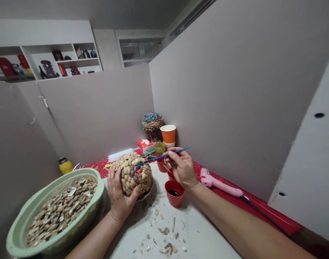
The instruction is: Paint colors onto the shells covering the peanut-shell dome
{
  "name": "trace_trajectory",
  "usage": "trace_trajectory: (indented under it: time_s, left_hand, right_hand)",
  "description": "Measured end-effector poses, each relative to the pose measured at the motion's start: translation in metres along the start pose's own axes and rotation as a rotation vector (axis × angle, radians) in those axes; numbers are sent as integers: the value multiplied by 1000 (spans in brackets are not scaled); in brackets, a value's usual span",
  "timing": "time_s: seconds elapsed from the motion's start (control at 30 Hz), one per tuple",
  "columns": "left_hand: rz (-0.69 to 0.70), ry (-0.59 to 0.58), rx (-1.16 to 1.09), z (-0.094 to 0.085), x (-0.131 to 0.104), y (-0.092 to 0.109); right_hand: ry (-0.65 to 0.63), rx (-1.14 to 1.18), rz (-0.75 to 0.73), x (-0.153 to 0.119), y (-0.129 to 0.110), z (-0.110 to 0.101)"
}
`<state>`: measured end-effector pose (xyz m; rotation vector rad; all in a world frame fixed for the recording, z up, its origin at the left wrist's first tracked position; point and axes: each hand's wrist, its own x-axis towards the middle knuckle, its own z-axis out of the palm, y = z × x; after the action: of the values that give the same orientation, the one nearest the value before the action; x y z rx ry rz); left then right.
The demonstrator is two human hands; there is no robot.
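Note:
My left hand (120, 192) lies with fingers spread against the near left side of a ball covered in tan shells (134, 167), steadying it on a dish. A few of the ball's shells are coloured teal and pink. Between the fingertips of my right hand (182, 165) is a thin blue paintbrush (171, 153), slanting down to the left with its tip at the teal shells. Just below that hand stands a red cup of dark liquid (175, 193). More red cups are behind it, partly hidden by the hand.
A green basin of shells (95, 180) stands at left. Shell bits (168, 248) litter the white board. Behind are a multicoloured shell ball (152, 123), an orange cup (168, 134) and a yellow bottle (65, 166). A pink glue gun (220, 186) lies at right, beside the grey partition (220, 100).

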<state>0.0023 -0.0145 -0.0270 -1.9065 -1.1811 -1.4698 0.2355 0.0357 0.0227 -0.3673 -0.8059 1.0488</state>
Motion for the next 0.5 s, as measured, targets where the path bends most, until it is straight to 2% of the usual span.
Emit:
trace_trajectory:
  time_s: [0.5]
  left_hand:
    - [-8, -1, 3, 0, -2, -1]
  right_hand:
    - [-15, 25, -16, -2, -8, 4]
